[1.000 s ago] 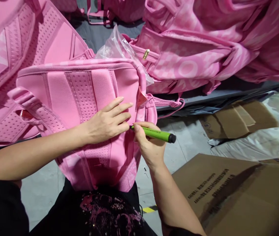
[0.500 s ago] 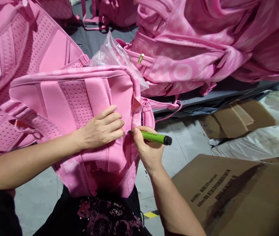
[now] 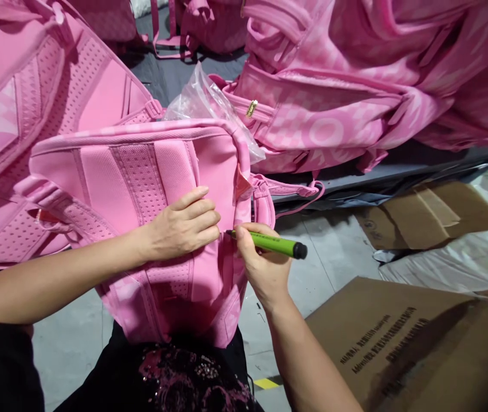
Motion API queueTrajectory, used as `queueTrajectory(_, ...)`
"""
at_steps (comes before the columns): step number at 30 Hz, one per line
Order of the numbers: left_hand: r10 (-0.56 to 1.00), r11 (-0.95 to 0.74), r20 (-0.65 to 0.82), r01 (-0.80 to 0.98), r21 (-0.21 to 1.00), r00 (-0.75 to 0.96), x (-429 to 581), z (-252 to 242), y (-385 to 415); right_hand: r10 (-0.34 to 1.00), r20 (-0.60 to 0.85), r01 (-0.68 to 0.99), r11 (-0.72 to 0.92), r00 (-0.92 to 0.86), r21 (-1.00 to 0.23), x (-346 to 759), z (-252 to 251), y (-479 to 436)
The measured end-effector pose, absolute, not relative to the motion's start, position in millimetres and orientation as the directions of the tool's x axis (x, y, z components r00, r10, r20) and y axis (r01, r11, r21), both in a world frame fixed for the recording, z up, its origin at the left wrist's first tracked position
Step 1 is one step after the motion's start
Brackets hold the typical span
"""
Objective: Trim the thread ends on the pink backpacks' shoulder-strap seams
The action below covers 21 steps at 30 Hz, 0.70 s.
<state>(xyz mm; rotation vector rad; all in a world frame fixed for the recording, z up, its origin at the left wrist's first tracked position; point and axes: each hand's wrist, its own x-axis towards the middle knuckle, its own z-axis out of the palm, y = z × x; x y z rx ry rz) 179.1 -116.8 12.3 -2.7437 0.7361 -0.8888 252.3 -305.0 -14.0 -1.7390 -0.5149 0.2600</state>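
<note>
A pink backpack (image 3: 145,171) rests against my lap, its padded back panel and perforated straps facing up. My left hand (image 3: 190,223) lies on that panel with its fingers stretched out, pressing the fabric. In my right hand (image 3: 265,263) is a green marker pen (image 3: 276,243) with a black end. The pen's dark tip touches or nearly touches the pink panel just beyond my left fingertips, close to the side seam.
More pink backpacks (image 3: 334,109) are heaped on a dark table (image 3: 351,183), and another (image 3: 7,131) lies at the left. A clear plastic bag (image 3: 199,94) sits behind mine. Cardboard boxes (image 3: 398,337) and plastic wrapping (image 3: 454,260) cover the floor at the right.
The view has shifted slightly, so the scene sits a little further right and lower. Both hands and the marker pen keep nearly the same place on the backpack.
</note>
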Motion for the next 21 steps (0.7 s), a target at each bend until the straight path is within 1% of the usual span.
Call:
queueTrajectory(2, -0.523, -0.851, 0.475, -0.406, -0.333, 0.708, 182.8, 20.0, -114.7, 0.494, 0.106, 0.208, -0.156, 0.863, -0.966, 252.7, -15.6, -306.9)
queueTrajectory(3, -0.547, -0.834, 0.436, -0.423, -0.354, 0.715, 186.1, 25.7, -113.1, 0.49, 0.109, 0.214, -0.163, 0.865, -0.963, 252.9, -16.3, -308.9)
queueTrajectory(6, -0.581, -0.793, 0.23, -0.479, -0.376, 0.781, 200.5, 47.9, -108.8, 0.459, 0.162, 0.264, -0.167, 0.874, -0.95, 252.6, -16.1, -317.6)
queueTrajectory(7, -0.561, -0.796, 0.154, -0.479, -0.37, 0.813, 205.5, 56.6, -108.5, 0.468, 0.209, 0.308, -0.146, 0.859, -0.94, 252.0, -14.8, -320.5)
queueTrajectory(9, -0.495, -0.82, 0.037, -0.453, -0.35, 0.868, 211.5, 76.0, -111.4, 0.513, 0.353, 0.451, -0.075, 0.783, -0.889, 249.6, -9.7, -324.0)
queueTrajectory(11, -0.431, -0.852, -0.023, -0.415, -0.318, 0.902, 207.8, 99.1, -120.0, 0.514, 0.529, 0.617, -0.002, 0.675, -0.787, 245.9, -0.1, -324.2)
queueTrajectory(13, -0.372, -0.886, 0.0, -0.354, -0.3, 0.928, 191.5, 125.7, -134.5, 0.453, 0.677, 0.743, 0.048, 0.579, -0.668, 241.5, 15.2, -322.8)
queueTrajectory(15, -0.31, -0.914, 0.1, -0.267, -0.306, 0.945, 164.5, 152.7, -153.4, 0.384, 0.794, 0.836, 0.095, 0.471, -0.541, 237.0, 35.5, -322.8)
queueTrajectory(16, -0.281, -0.925, 0.167, -0.221, -0.309, 0.945, 148.7, 164.9, -163.3, 0.375, 0.836, 0.869, 0.134, 0.401, -0.477, 235.1, 46.6, -323.6)
queueTrajectory(18, -0.221, -0.948, 0.289, -0.136, -0.288, 0.932, 117.0, 184.3, -180.5, 0.403, 0.879, 0.893, 0.249, 0.256, -0.375, 232.0, 68.6, -325.7)
queueTrajectory(21, -0.093, -0.982, 0.389, -0.02, -0.186, 0.916, 81.8, 199.3, -190.1, 0.485, 0.868, 0.861, 0.39, 0.108, -0.326, 229.8, 97.2, -321.9)
